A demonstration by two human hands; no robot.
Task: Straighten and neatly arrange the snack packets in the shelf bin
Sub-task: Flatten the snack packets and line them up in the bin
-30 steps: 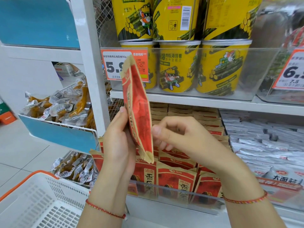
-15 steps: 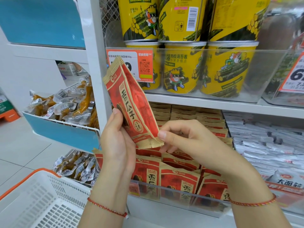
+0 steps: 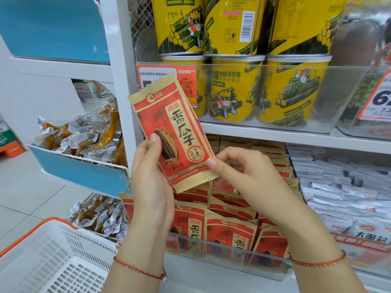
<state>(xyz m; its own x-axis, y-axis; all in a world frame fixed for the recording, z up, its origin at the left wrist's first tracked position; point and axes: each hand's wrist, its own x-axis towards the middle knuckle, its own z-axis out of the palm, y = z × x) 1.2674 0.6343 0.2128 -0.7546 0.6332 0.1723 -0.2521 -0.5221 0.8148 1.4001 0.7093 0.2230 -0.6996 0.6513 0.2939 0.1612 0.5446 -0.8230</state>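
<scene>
Holding a red-and-tan foil snack packet [image 3: 172,132] upright and tilted: left hand [image 3: 151,178] grips its lower left edge, right hand [image 3: 243,172] pinches its lower right corner, above the clear plastic shelf bin [image 3: 228,249] of matching packets [image 3: 230,231]

Two hands [image 3: 152,178], six yellow tubs [image 3: 234,89]

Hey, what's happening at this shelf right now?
A person is tidying snacks. Their left hand grips a red sunflower-seed packet by its lower left edge, front facing them, while the right hand pinches its lower right corner. It is held above the clear shelf bin, where matching packets stand in rows.
</scene>
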